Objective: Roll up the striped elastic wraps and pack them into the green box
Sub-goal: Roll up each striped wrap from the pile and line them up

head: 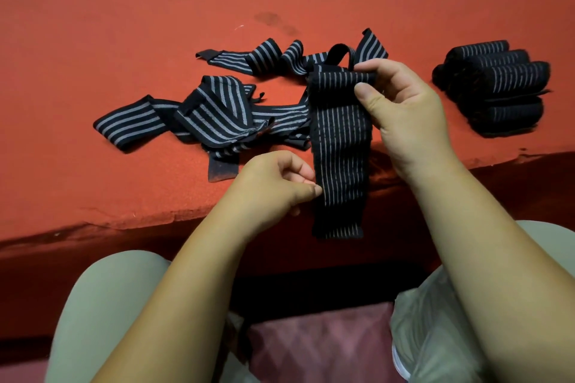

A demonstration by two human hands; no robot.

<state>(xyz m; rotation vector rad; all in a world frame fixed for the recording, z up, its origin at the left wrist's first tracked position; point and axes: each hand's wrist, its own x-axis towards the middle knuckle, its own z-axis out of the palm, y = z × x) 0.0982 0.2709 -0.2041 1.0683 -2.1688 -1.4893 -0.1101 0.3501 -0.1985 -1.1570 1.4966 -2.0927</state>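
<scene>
A black elastic wrap with thin grey stripes [339, 146] hangs down over the front edge of the red table. My right hand [401, 109] pinches its folded top end between thumb and fingers. My left hand [273, 186] pinches the wrap's left edge lower down. Several loose striped wraps [211, 115] lie tangled on the table to the left and behind. Several rolled wraps [494, 84] are stacked at the right. No green box is in view.
The red felt-covered table [124, 40] runs across the view, with its front edge just before my knees. A wire grid stands along the far left edge. A patterned maroon cushion [320, 345] lies between my legs.
</scene>
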